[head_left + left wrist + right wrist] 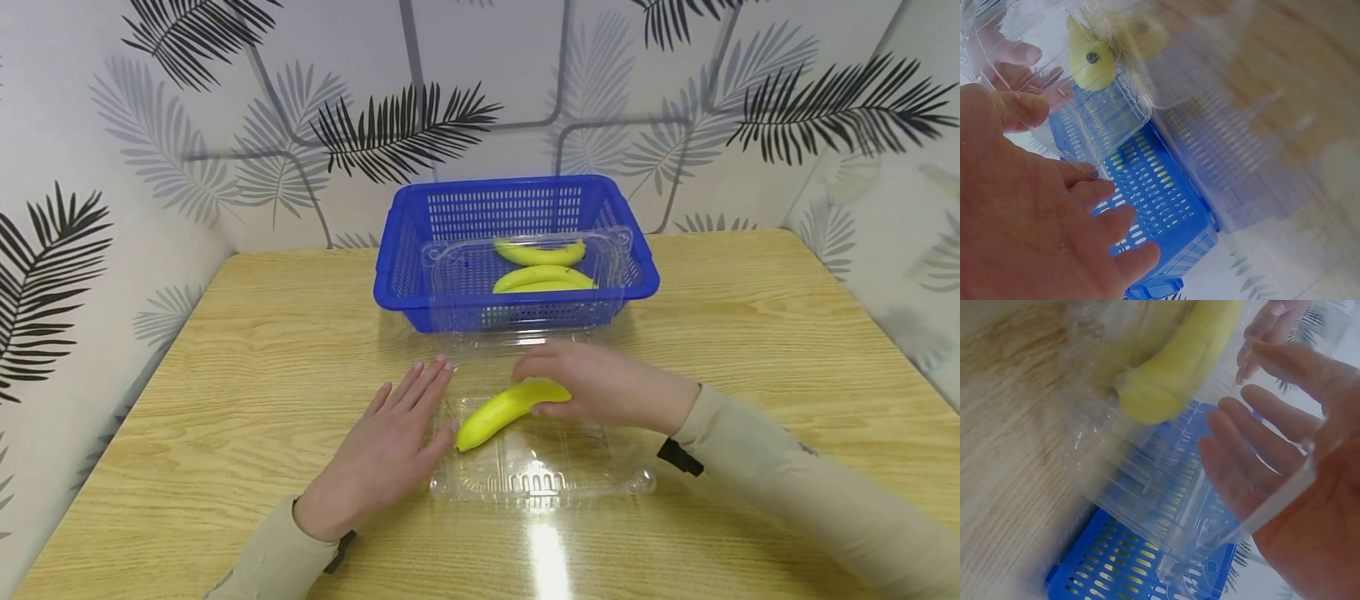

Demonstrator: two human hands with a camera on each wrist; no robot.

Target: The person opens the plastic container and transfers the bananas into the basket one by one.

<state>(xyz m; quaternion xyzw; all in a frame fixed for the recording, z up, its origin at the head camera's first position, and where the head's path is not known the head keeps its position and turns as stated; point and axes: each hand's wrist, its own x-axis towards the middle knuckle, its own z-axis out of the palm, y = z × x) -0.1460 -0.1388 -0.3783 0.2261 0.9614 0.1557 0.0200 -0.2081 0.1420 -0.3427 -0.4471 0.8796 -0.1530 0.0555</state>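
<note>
A yellow banana [495, 417] lies slantwise in the base of a clear plastic clamshell container [540, 483], whose lid [525, 338] stands raised at the back. My right hand [611, 385] is over the banana's right end, thumb on the near side and fingers on the far side. In the right wrist view its fingers [1260, 428] are loosely extended, with a gap between them and the banana [1172, 369]. At the container's left edge, my left hand [390, 450] rests with fingers straight, its thumb close to the banana's near tip.
Behind the container stands a blue perforated basket [390, 292], partly overlapped by the clear lid. Several more bananas [543, 275] lie inside it. Everything is on a wood-grain table [247, 400], with a leaf-patterned wall covering [495, 67] behind.
</note>
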